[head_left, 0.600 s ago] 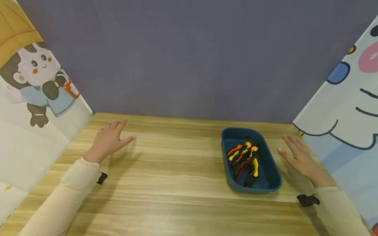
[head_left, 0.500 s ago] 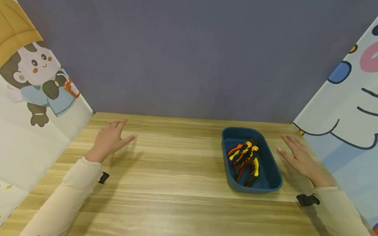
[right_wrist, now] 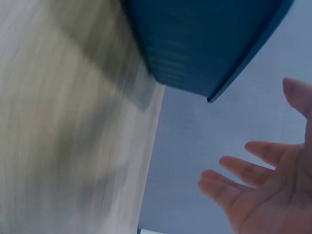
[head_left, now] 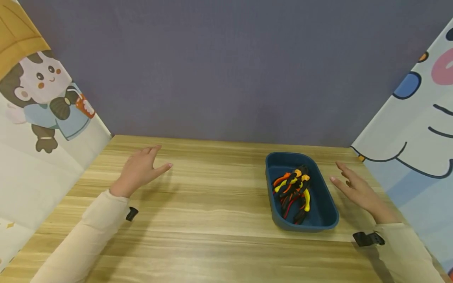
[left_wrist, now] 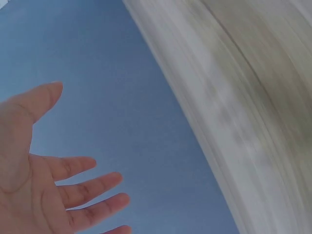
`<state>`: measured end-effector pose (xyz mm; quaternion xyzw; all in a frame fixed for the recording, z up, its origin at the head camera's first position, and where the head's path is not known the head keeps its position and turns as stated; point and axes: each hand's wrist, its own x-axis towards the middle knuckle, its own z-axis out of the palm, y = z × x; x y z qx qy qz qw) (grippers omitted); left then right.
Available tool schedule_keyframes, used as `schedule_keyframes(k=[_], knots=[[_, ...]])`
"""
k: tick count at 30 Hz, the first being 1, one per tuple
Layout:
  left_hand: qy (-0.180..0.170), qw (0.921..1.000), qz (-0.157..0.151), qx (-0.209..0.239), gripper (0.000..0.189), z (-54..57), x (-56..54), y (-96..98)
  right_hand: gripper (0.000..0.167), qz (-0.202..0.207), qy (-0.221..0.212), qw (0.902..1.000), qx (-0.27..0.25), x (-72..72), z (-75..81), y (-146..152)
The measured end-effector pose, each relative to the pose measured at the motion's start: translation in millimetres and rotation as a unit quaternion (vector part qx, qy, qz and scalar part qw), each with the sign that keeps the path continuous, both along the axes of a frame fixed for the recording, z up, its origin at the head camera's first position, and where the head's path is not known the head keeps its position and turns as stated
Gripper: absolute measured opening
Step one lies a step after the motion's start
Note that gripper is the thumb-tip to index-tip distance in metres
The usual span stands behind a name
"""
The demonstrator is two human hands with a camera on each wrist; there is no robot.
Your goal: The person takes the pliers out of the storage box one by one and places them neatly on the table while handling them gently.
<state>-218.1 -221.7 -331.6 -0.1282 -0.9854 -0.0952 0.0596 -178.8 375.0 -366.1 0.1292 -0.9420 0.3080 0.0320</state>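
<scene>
On the right half of the table sits a dark blue plastic bin point(head_left: 323, 204). Inside it lies a heap of several pliers point(head_left: 291, 192) with black, yellow, orange and red handles; they overlap, so parts are hidden. My right hand point(head_left: 359, 194) hovers just right of the bin, fingers relaxed and holding nothing. In the right wrist view the bin's outer wall point(right_wrist: 204, 44) stands apart from the fingers point(right_wrist: 243, 170). Over the left part of the table is my left hand point(head_left: 139, 171), thumb spread, fingers extended, with nothing in it. The left wrist view shows its bare palm point(left_wrist: 29, 200).
The wood-grain table point(head_left: 212, 196) ends at a grey-purple panel point(head_left: 226, 70) behind it. Cartoon-printed sheets flank it, one on the left point(head_left: 21, 169) and another on the right point(head_left: 421, 145). Each wrist wears a black strap.
My left hand has moved a little to the right. The fingers of my right hand have bent and shifted slightly toward the bin. Bin and pliers stay put.
</scene>
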Motion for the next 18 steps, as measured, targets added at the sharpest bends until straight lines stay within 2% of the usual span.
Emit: schedule_keyframes(k=[3, 9, 15, 18], knots=[[-0.004, 1.0, -0.005, 0.002, 0.081, 2.5, 2.8, 5.8, 0.071, -0.003, -0.026, 0.9996, -0.008, -0.5, 3.0, -4], [0.0, 0.9998, -0.014, 0.017, 0.084, 7.4, 7.1, 20.1, 0.071, -0.013, -0.051, 0.9986, -0.007, -1.4, 8.1, -9], [0.006, 0.9988, -0.036, 0.034, 0.082, 9.6, 9.7, 36.4, 0.065, -0.013, -0.07, 0.9973, -0.018, -2.6, 7.0, -15], [0.001, 0.9978, -0.049, 0.044, 0.083, 9.6, 10.8, 45.4, 0.067, -0.011, -0.093, 0.9952, -0.028, -1.8, 5.7, -18]])
